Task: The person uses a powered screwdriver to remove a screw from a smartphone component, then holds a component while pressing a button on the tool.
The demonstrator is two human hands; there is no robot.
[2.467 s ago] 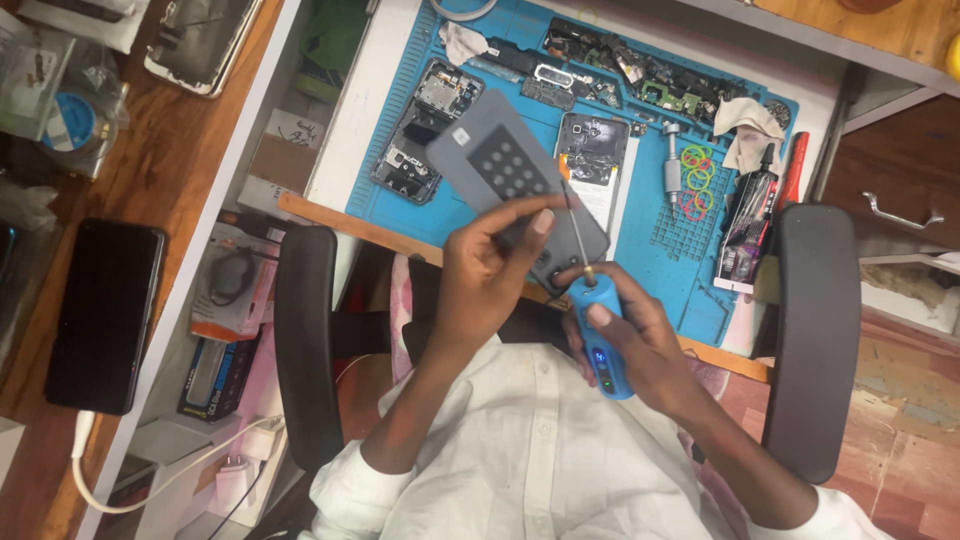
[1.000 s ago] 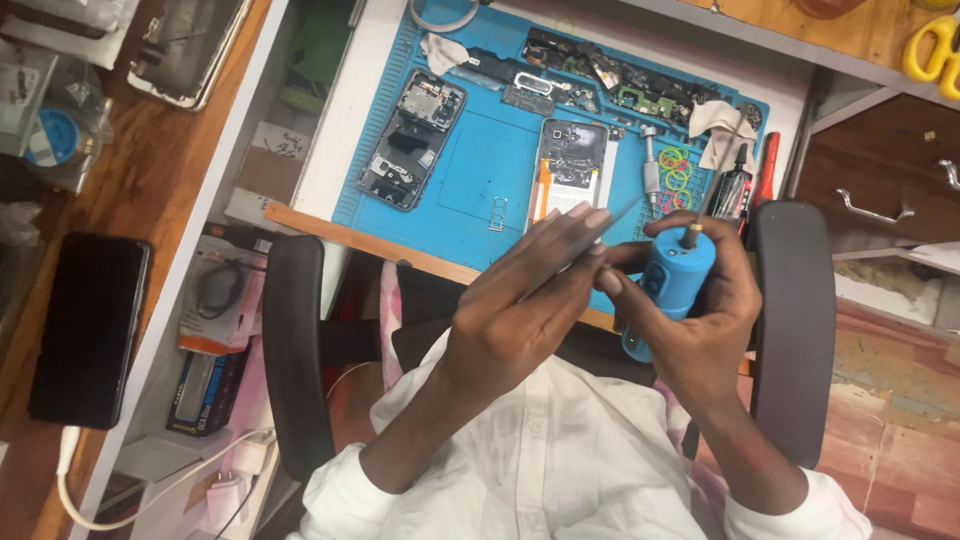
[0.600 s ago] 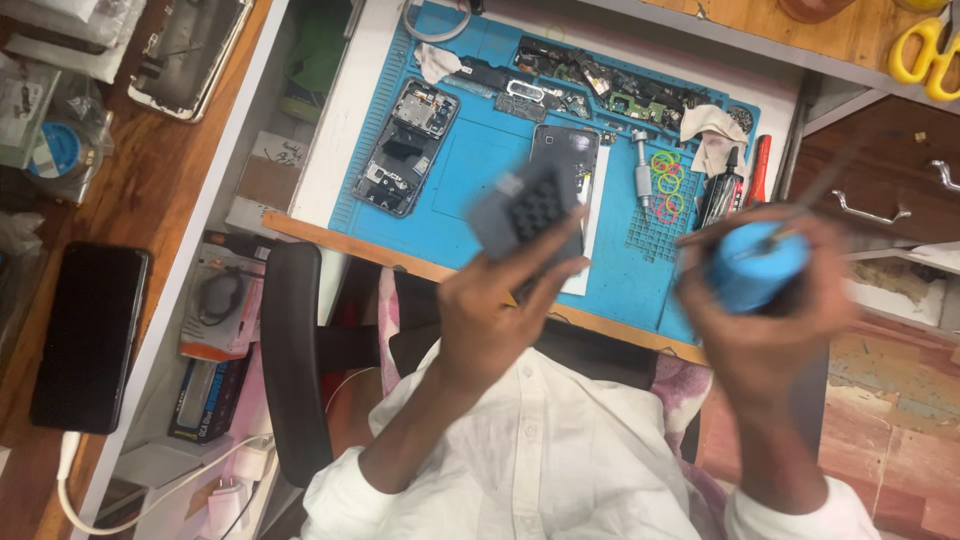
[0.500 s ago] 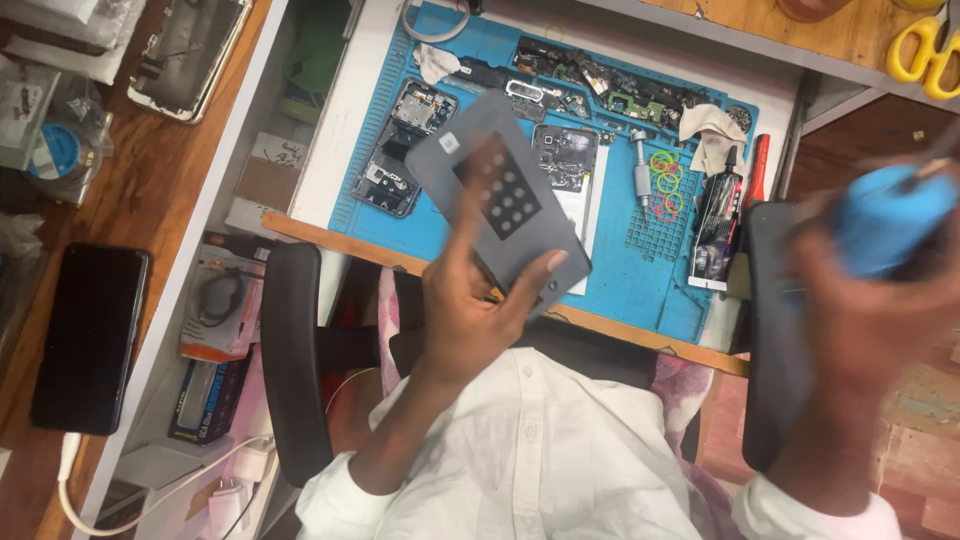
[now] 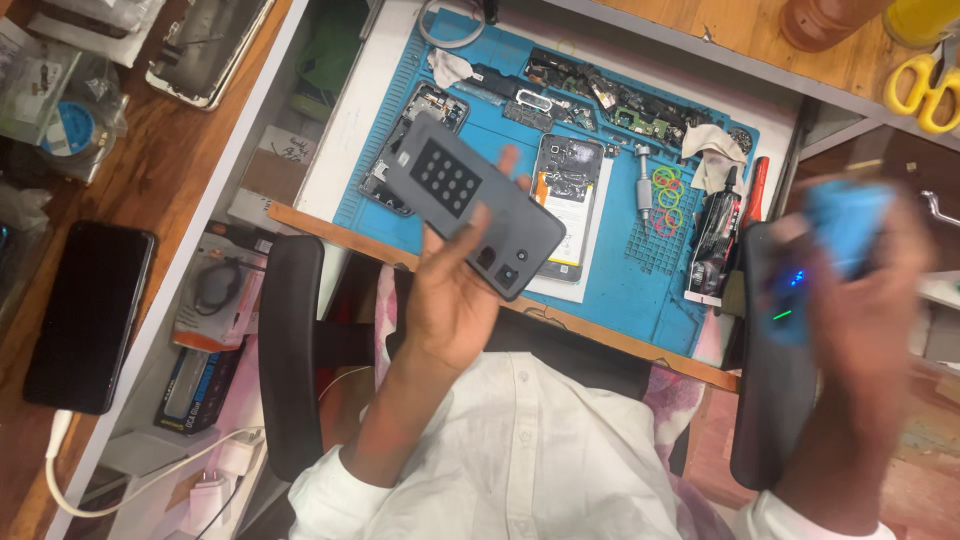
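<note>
My left hand (image 5: 452, 290) holds a grey phone back panel (image 5: 474, 204) above the blue repair mat (image 5: 620, 290); the panel's inner side faces me, with a dark patch and camera holes. My right hand (image 5: 858, 300) is blurred at the right, over the chair's armrest, and grips a blue electric screwdriver (image 5: 838, 245) with small lit lights. An opened phone (image 5: 560, 205) lies on the mat beyond the panel. A second phone chassis (image 5: 400, 140) lies at the mat's left, partly hidden by the panel.
Circuit boards (image 5: 610, 95), coloured rubber bands (image 5: 665, 195), a cloth (image 5: 710, 150) and a black glue tube (image 5: 712, 245) lie on the mat. A black phone (image 5: 88, 315) rests on the wooden surface at the left. Yellow scissors (image 5: 925, 85) sit at the top right.
My right hand has swung the blue screwdriver away from the panel to the right. My left hand has turned the grey panel up and flat towards me.
</note>
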